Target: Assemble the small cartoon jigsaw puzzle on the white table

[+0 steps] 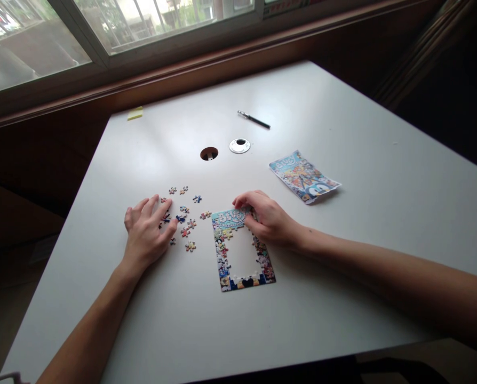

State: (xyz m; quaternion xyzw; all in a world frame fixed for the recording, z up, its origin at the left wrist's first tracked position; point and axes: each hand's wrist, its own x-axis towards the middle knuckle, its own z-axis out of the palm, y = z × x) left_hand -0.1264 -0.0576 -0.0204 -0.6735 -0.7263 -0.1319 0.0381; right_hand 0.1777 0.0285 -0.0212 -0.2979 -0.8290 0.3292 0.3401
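Colourful rectangular cardboard jigsaw puzzle [223, 258], its border joined and its middle left bare, lies flat on the white worktop [182, 320] between the person's two hands, near the front edge. The right hand [268, 218] rests on the puzzle's top right corner with its fingers [244, 201] curled down and close together on the pieces; whether they pinch a piece I cannot tell. The left hand [147, 232] lies flat with fingers spread apart, its tips touching the scattered loose puzzle pieces [186, 232] just left of the puzzle. Nothing stands between the hands and these pieces. Behind and to the right lies a glossy printed cartoon picture sheet [304, 177], tilted and apart from the puzzle. Farther back are a round cable hole [209, 153], a silver round cap [239, 145] beside it, a black pen [254, 119] and a yellow sticky note [135, 113] at the far left corner. Pale bubble lettering on the puzzle's top strip and on the sheet seems to begin "Blu"; the rest is too small to read.
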